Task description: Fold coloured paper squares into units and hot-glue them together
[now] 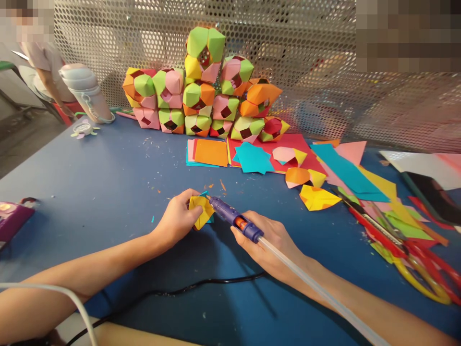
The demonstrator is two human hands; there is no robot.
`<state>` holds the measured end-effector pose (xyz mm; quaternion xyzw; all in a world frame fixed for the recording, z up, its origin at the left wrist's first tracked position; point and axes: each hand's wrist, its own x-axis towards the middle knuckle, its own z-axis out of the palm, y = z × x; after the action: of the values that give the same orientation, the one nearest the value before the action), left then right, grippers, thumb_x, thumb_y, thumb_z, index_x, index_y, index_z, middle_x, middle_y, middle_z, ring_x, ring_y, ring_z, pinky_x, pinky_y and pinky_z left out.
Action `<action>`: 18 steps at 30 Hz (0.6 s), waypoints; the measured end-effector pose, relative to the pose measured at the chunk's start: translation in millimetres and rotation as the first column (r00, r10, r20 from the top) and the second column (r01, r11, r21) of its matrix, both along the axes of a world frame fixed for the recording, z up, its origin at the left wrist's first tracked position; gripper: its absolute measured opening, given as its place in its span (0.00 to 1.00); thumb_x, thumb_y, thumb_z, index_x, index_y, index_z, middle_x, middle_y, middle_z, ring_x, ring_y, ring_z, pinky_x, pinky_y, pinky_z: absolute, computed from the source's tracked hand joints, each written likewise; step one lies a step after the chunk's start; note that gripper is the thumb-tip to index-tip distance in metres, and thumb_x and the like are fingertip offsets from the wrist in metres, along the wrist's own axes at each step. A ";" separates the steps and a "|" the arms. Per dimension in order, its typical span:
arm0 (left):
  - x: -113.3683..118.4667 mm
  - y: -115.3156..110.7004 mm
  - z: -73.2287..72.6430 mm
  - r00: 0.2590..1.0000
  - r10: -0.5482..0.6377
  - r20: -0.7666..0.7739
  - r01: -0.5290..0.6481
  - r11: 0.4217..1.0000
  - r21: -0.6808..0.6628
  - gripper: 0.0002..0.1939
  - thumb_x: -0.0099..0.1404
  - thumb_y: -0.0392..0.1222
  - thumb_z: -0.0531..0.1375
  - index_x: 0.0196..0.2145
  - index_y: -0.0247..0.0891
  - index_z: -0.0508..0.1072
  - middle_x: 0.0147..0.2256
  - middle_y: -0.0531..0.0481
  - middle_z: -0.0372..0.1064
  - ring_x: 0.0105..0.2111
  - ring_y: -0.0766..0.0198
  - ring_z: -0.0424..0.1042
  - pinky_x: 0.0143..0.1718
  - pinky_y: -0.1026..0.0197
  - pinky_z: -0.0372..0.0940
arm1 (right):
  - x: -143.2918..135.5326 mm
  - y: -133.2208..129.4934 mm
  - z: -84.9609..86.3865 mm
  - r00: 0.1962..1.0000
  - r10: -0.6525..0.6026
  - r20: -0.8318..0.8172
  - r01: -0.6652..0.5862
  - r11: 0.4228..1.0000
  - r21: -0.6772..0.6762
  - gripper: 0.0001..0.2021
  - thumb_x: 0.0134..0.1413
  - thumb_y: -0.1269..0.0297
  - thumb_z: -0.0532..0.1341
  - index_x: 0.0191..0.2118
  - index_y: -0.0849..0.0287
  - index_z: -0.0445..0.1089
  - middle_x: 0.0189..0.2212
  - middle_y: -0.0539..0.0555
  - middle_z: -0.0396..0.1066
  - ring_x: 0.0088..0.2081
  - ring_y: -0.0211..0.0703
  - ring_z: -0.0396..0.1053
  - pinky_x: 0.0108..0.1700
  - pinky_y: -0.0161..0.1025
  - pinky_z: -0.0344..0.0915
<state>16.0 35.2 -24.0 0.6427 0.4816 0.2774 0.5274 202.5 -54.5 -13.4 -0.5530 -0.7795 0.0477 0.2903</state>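
Purple plastic glue gun (230, 216) over the blue worktop (126, 168), nozzle at a yellow folded-paper piece (202, 212).
Its long axis slants far-left, trailing a translucent stick (313, 283); the right hand (275, 240) grips it, the left hand (179, 216) pinches the paper.

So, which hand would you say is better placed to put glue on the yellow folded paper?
Probably the right hand: it holds the glue gun, nozzle close by, while the left hand pinches the yellow folded paper.
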 end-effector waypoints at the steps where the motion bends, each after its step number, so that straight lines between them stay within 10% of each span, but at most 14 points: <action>1: 0.0 0.1 -0.4 1.000 0.002 -0.005 -0.002 1.000 0.004 0.08 0.54 0.34 0.52 0.33 0.38 0.67 0.23 0.56 0.66 0.20 0.69 0.66 0.21 0.69 0.61 | -0.2 -0.2 0.4 1.000 -0.006 0.005 0.006 1.000 -0.009 0.05 0.56 0.68 0.54 0.30 0.57 0.57 0.21 0.48 0.61 0.21 0.38 0.61 0.25 0.34 0.59; 18: 0.1 0.5 -2.0 1.000 0.010 -0.007 -0.010 1.000 0.012 0.08 0.53 0.34 0.53 0.32 0.38 0.67 0.22 0.57 0.66 0.20 0.69 0.66 0.21 0.68 0.61 | -0.4 -1.8 4.1 1.000 -0.001 -0.019 0.001 1.000 0.003 0.06 0.57 0.68 0.54 0.29 0.57 0.58 0.20 0.47 0.60 0.20 0.36 0.59 0.25 0.33 0.58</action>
<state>16.1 35.7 -26.1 0.6443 0.4849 0.2806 0.5205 202.1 -56.3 -9.3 -0.5525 -0.7764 0.0516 0.2987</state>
